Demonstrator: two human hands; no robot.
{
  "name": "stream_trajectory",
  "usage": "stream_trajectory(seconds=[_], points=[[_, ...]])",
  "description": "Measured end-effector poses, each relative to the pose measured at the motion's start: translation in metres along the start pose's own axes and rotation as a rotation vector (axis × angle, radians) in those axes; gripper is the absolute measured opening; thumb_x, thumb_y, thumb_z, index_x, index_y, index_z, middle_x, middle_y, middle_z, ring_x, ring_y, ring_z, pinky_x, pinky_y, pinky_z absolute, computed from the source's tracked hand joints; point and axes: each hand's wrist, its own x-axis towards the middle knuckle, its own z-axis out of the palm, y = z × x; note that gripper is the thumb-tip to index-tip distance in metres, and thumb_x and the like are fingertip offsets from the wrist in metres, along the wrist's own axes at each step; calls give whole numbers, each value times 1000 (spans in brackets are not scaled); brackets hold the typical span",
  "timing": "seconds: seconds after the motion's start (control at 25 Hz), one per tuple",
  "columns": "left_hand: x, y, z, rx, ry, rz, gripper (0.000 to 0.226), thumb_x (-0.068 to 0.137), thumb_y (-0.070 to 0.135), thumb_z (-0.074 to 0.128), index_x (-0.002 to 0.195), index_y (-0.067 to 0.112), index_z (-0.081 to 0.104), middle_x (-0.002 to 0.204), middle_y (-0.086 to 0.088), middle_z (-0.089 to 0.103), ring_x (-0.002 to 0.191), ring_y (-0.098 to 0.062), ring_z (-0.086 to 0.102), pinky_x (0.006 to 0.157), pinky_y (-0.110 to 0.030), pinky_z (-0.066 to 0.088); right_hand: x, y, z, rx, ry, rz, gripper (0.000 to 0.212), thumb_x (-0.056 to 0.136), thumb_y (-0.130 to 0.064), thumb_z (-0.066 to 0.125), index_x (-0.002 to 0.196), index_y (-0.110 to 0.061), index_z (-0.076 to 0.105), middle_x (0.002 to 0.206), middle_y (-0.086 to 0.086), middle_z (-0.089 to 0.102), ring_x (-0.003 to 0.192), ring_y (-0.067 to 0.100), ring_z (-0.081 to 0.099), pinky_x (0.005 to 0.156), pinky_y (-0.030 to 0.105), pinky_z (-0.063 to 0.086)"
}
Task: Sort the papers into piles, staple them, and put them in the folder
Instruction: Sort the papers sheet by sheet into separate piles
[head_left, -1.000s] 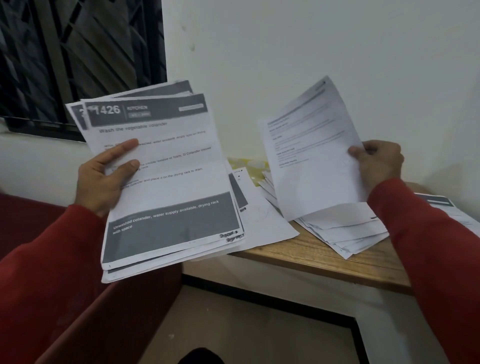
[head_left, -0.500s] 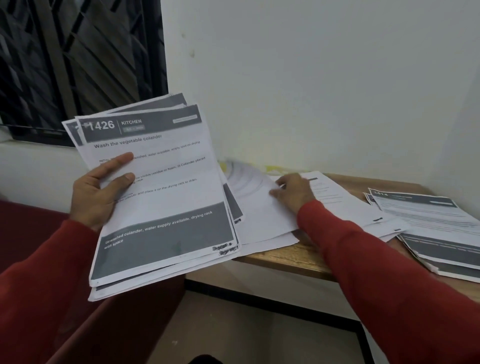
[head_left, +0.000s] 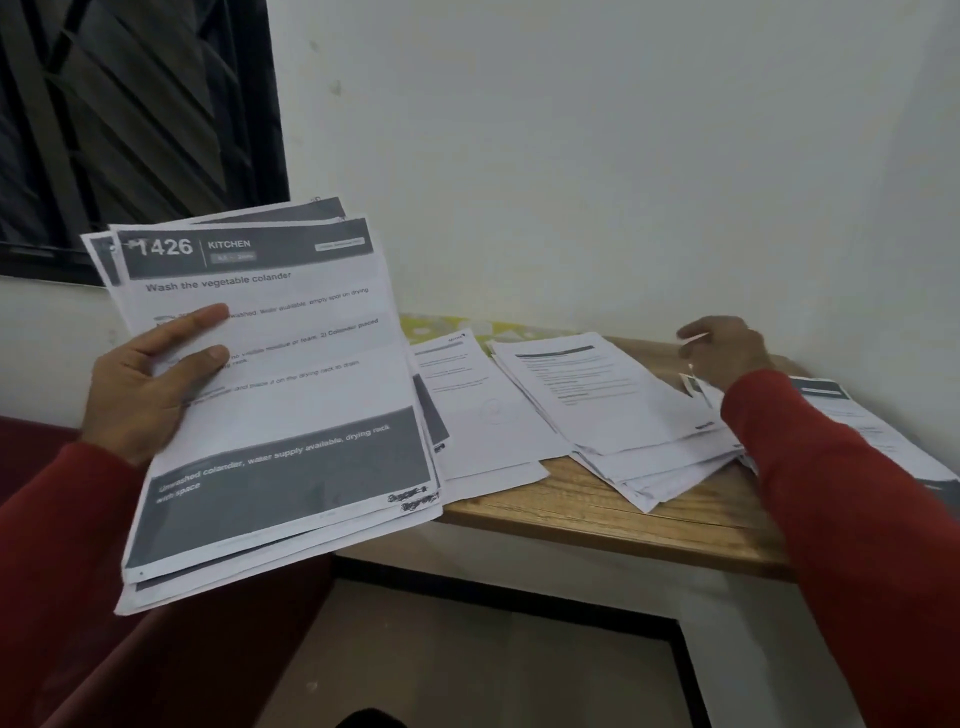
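Left hand (head_left: 150, 384) grips a sheaf of printed sheets (head_left: 275, 395) (top one headed "1426 KITCHEN"), thumb across the front, held off the wooden table (head_left: 623, 514). Loose pile of papers (head_left: 613, 410) lies mid-table. Right hand (head_left: 724, 353) hovers over the pile's far edge, fingers curled; can't tell if it pinches anything.

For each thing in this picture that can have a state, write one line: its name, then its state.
Left hand: grips the held stack.
Held stack: raised, fanned, page 1426 on top.
Right hand: blurred, over the table papers.
Middle pile: lying loose, splayed.
Table: partly covered by papers.
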Motion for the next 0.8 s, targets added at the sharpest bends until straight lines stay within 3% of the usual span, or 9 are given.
stream_trajectory(seconds=[0.12,0.24,0.36,0.52,0.68,0.8], points=[[5,-9,5,-8,-22,-77,37,90,15,71,125,27,69,127,11,67,123,-14,60,108,-37,45,3,20,-26,48,194,10,34,83,4,46,100,-12,72,100,16,72,98,30,68,94,35,52],[6,-9,16,-34,-48,-93,37,89,16,71,125,29,69,127,11,67,123,-16,61,105,-34,47,-6,35,-21,96,264,3,39,83,8,41,104,-6,70,92,14,70,97,29,66,92,28,49],[8,-2,30,-45,-67,-71,37,91,12,69,126,24,68,125,12,67,122,-12,60,105,-29,46,-9,44,-16,117,234,12,39,86,9,40,108,-6,69,104,15,71,98,25,63,84,19,39],[9,-5,46,-51,-128,-79,38,91,14,69,126,28,68,130,7,66,125,-19,59,109,-42,44,-6,47,-18,161,159,25,38,86,9,41,106,-7,68,105,15,71,97,26,64,80,21,41],[2,-1,74,-91,-169,-106,38,91,8,66,127,22,68,127,8,67,124,-19,59,104,-32,47,-7,49,-11,50,-3,1,33,90,2,43,106,-8,69,115,12,68,109,25,60,82,18,37],[-1,2,91,-91,-209,-121,38,92,8,65,128,22,67,124,10,68,123,-18,60,102,-33,48,-5,49,-9,35,-80,-23,29,89,0,48,103,-12,70,114,9,67,101,20,58,82,21,38]])
